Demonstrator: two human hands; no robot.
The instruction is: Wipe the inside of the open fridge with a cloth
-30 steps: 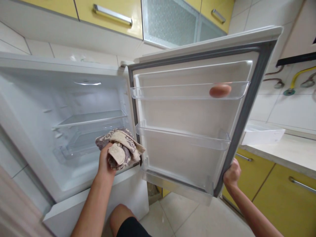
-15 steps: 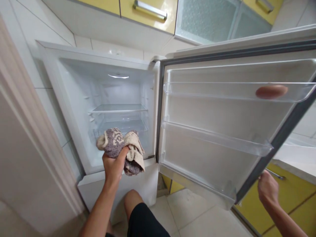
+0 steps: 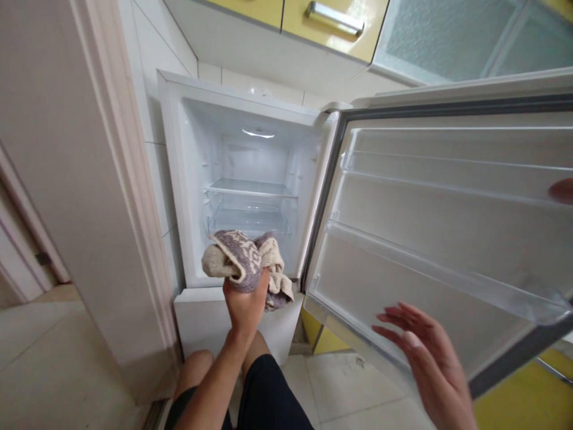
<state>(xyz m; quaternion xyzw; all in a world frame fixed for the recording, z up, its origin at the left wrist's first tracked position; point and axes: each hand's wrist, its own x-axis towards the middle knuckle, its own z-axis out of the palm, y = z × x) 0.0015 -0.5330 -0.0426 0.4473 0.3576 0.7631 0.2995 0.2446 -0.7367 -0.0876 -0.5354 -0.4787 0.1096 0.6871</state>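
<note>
My left hand point(image 3: 244, 301) grips a bunched grey and beige patterned cloth point(image 3: 245, 263) in front of the lower edge of the open white fridge point(image 3: 188, 197). Inside the fridge are glass shelves point(image 3: 250, 189) with nothing on them. The fridge door point(image 3: 447, 233) stands swung out to the right, with clear door bins. My right hand point(image 3: 423, 352) hovers with fingers spread just before the lower door bin point(image 3: 430, 275), holding nothing. A brown egg point(image 3: 563, 191) shows partly at the right edge in the upper door bin.
Yellow wall cupboards with metal handles point(image 3: 335, 18) and a frosted glass door point(image 3: 452, 36) hang above the fridge. A pale door frame and wall point(image 3: 89, 179) stand close on the left. My knees point(image 3: 197, 370) are below, over a tiled floor. A yellow base cabinet point(image 3: 528, 400) sits at the lower right.
My right hand has let go of the door's outer edge and come in front of the door's inside, fingers spread. The view has swung left; my left hand still holds the cloth.
</note>
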